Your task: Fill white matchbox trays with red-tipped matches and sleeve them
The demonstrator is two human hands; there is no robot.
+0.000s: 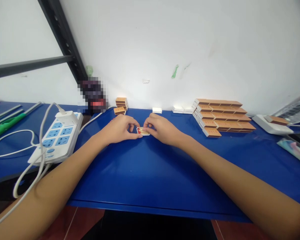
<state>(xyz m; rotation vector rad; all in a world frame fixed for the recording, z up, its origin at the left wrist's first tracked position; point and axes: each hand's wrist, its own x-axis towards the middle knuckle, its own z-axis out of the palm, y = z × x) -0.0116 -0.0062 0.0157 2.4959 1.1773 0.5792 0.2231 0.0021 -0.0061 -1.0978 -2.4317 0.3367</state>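
A small white matchbox tray (147,134) with red-tipped matches (140,130) in it lies between my two hands on the blue table. My left hand (121,130) grips the tray's left end between thumb and fingers. At the right end, my right hand (160,128) has its fingers pinched together at the matches; whether it holds the tray or a match is hidden. Beyond my left hand stand a few brown matchboxes (121,101), and some red match heads show partly behind that hand. A white tray (157,110) sits past my right hand.
Stepped rows of brown matchboxes (225,116) stand at the right by the wall, beside white trays (182,109). A white power strip (62,133) with cables lies left, near green-handled tools (7,126). At far right, a white device (271,125) carries a matchbox.
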